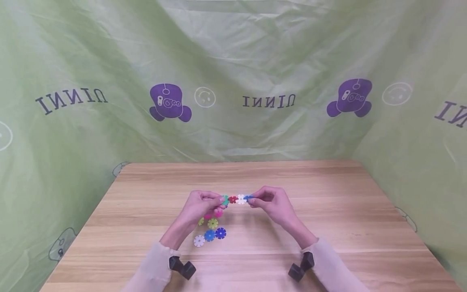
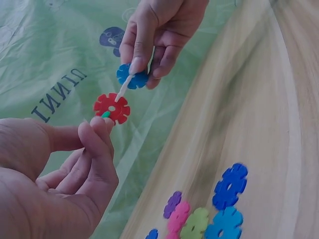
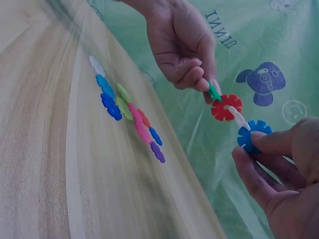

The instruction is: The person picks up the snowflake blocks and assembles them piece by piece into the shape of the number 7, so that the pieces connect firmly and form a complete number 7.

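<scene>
A short chain of flower-shaped plastic snowflake discs spans the gap between my hands above the table. At its left end, my left hand [image 1: 198,207] pinches a green disc [image 3: 214,92] between thumb and fingers. A red disc [image 3: 227,107] follows, slotted to a white disc [image 1: 240,199] seen edge-on in both wrist views. Beyond that comes a blue disc [image 2: 125,75], which my right hand [image 1: 276,205] pinches at the right end. In the left wrist view, the fingertips hide most of the green disc.
Several loose discs lie on the wooden table [image 1: 328,227] below my left hand: white [image 1: 199,241], light blue [image 1: 209,235], dark blue [image 1: 220,233], yellow-green [image 1: 213,223], pink [image 2: 178,217] and purple [image 2: 172,204]. A green printed curtain [image 1: 233,138] surrounds the table's back and sides.
</scene>
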Motion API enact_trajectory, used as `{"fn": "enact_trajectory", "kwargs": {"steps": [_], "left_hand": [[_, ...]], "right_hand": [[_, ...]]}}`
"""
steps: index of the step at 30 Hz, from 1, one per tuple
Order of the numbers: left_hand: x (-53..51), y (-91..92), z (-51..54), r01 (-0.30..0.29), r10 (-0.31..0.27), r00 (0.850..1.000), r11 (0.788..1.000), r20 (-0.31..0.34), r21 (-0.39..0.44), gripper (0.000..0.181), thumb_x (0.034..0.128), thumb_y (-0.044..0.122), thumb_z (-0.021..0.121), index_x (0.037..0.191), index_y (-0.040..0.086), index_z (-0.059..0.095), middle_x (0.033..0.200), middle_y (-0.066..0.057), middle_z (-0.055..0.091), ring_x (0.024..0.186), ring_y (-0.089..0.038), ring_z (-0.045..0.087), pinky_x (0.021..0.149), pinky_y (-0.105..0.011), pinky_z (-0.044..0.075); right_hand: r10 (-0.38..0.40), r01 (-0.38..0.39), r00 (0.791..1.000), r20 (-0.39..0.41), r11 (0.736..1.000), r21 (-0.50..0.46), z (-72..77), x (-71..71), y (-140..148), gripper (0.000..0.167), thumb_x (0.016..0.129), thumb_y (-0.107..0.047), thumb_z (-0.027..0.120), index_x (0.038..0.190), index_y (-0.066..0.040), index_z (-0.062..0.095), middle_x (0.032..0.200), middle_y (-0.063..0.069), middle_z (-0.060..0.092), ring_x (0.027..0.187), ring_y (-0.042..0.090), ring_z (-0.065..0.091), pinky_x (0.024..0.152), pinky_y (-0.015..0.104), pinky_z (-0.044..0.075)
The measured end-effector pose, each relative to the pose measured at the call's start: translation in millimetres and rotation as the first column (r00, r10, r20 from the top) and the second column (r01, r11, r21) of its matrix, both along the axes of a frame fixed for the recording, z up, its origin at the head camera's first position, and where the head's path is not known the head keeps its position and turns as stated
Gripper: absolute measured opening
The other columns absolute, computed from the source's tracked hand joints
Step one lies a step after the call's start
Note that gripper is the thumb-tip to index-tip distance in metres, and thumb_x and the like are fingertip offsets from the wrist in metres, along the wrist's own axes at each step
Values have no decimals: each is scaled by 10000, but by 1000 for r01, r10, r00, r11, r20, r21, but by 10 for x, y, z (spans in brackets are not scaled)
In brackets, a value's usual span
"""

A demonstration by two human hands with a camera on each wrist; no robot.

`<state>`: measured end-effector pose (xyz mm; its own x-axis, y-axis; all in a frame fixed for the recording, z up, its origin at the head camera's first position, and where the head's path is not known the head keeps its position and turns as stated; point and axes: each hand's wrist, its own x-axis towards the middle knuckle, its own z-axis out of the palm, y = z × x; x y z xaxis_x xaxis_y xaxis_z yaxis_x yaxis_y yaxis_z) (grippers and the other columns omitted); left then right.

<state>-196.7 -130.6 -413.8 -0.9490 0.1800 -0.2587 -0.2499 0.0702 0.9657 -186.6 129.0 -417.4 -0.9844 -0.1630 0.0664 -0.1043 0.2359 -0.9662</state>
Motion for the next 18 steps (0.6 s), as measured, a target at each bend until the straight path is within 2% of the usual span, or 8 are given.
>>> {"fn": "enact_trajectory", "kwargs": {"steps": [5,12,18], "left_hand": [[27,15,-13,-24,24,1000,1000,-5,17,220,959,72,734,1146,-43,729,972,-208,790,729,-141,723,799,-376,659],[67,12,-32,-31,30,999,999,9,40,226,964,71,727,1157,-46,728,924,-146,792,725,-119,698,696,-233,612],[65,12,-50,-44,44,999,998,3,47,231,967,89,733,1160,-39,734,918,-137,796,727,-117,711,673,-214,609]], "right_hand": [[2,-2,1000,1,1000,-27,1,5,-37,128,888,-66,827,998,-28,774,986,134,812,849,187,791,843,268,651],[10,-10,1000,-10,998,-57,11,9,-47,132,889,-54,822,998,-4,767,975,151,811,838,196,795,841,276,655],[18,-17,1000,3,997,-76,5,1,-39,155,894,-58,817,1026,0,760,999,157,810,860,207,801,860,290,656]]}}
